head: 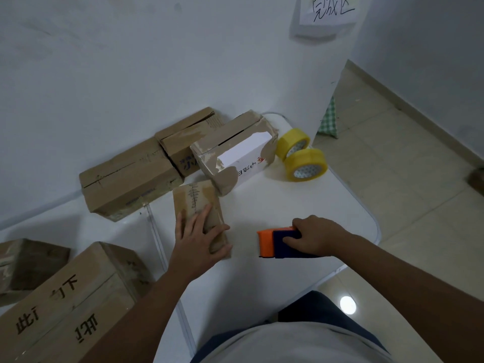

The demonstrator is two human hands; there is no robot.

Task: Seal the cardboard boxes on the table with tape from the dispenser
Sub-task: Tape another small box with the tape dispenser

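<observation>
A small brown cardboard box point(195, 199) lies near the middle of the white table point(301, 205). My left hand point(197, 238) rests on its near half, fingers spread over the top and thumb along its right side. To the right, my right hand point(315, 238) grips the orange and dark blue tape dispenser point(272, 242), which sits on the table a short way from the box. Further back lie a long brown box point(128, 179), another brown box point(183, 142) and a white-sided box point(235, 153) with its top flaps slightly apart.
Two yellow tape rolls point(301, 155) stand at the far right of the table against the wall. A large printed box point(68, 302) and a darker box point(28, 263) fill the near left. The table's rounded right edge drops to tiled floor.
</observation>
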